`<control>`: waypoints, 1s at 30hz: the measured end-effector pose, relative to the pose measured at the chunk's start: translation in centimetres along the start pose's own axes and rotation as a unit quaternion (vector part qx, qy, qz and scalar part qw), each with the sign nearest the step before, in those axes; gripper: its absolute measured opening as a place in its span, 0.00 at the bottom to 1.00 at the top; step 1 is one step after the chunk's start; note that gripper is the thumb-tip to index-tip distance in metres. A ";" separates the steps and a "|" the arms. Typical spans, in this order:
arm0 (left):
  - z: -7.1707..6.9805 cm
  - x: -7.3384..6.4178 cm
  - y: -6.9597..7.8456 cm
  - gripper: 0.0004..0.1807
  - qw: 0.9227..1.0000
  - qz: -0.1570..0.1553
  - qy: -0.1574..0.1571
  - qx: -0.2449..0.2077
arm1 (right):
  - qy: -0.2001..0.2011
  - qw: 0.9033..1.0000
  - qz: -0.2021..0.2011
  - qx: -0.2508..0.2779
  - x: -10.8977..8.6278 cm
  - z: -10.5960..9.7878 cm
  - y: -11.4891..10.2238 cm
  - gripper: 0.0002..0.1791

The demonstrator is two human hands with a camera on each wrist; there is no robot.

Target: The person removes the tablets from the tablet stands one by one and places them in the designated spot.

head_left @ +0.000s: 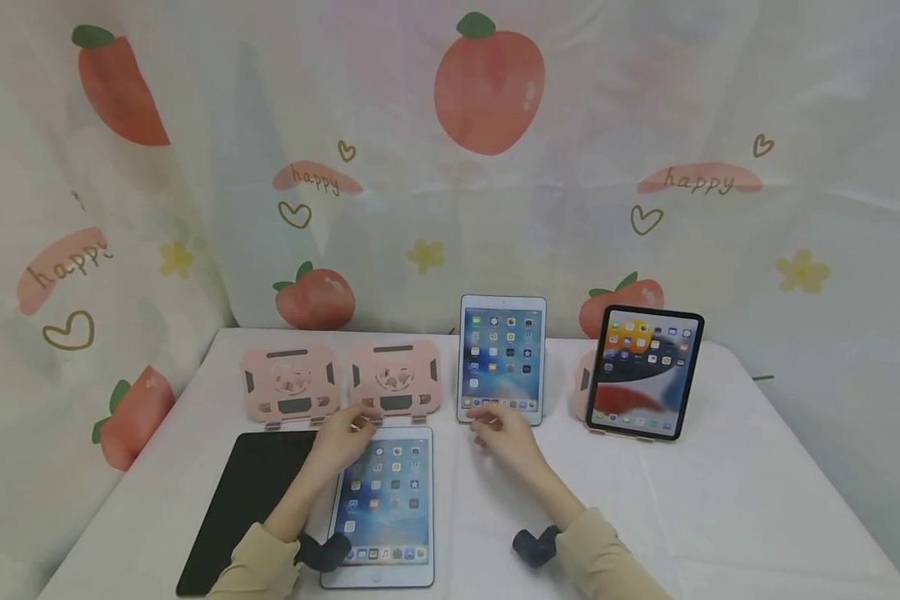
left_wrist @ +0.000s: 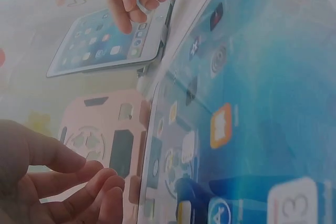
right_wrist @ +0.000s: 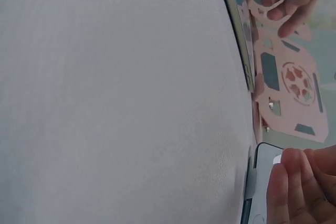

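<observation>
My left hand (head_left: 343, 440) hovers over the top edge of a white tablet (head_left: 390, 521) lying face up, fingers loosely bent with nothing between them. Just behind that hand stands a pink tablet stand (head_left: 395, 358) with a round cut-out, also seen in the left wrist view beyond the fingers (left_wrist: 100, 187). My right hand (head_left: 506, 437) is at the lower left corner of another white tablet (head_left: 501, 354), which leans upright. In the right wrist view its loosely bent fingers (right_wrist: 296, 192) cover part of that tablet's lower border; whether they touch it I cannot tell.
A second pink stand (head_left: 291, 367) stands at the back left. A dark flat tablet (head_left: 243, 500) lies left of the white one, partly under my left forearm. At the right, a black-framed tablet (head_left: 643, 375) leans on a pink stand (head_left: 583, 387). A patterned cloth hangs behind the table.
</observation>
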State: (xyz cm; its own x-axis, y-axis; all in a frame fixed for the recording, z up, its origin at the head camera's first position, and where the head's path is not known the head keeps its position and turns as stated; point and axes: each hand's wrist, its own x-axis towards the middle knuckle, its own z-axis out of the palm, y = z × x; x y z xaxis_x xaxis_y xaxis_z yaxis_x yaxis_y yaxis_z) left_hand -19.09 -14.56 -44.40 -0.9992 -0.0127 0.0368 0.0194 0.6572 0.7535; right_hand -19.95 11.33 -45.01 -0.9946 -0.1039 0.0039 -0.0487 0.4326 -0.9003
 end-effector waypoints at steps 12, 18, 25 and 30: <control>1.4 0.7 2.1 0.12 0.998 0.009 -0.022 -0.057 | 0.051 0.997 -0.026 -0.058 0.9 -2.3 0.7 0.10; 1.9 1.3 2.8 0.14 0.997 0.027 -0.034 -0.066 | 0.070 0.994 -0.041 -0.077 1.1 -3.4 0.5 0.11; 2.5 2.2 3.8 0.13 0.995 0.044 -0.025 -0.081 | 0.073 0.993 -0.038 -0.082 1.2 -4.7 0.4 0.12; 2.8 2.9 4.6 0.13 0.993 0.067 -0.006 -0.102 | 0.083 0.992 -0.040 -0.080 1.7 -5.6 0.4 0.14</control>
State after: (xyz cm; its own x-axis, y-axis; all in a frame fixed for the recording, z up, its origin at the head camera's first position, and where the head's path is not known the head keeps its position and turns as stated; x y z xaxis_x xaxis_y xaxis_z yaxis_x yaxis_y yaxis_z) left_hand -21.96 -9.41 -42.65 -0.9876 0.0734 0.1386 0.1568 0.4864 0.8596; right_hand -22.23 16.35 -42.95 -0.9876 0.0002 0.1571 -0.1293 0.5670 -0.8135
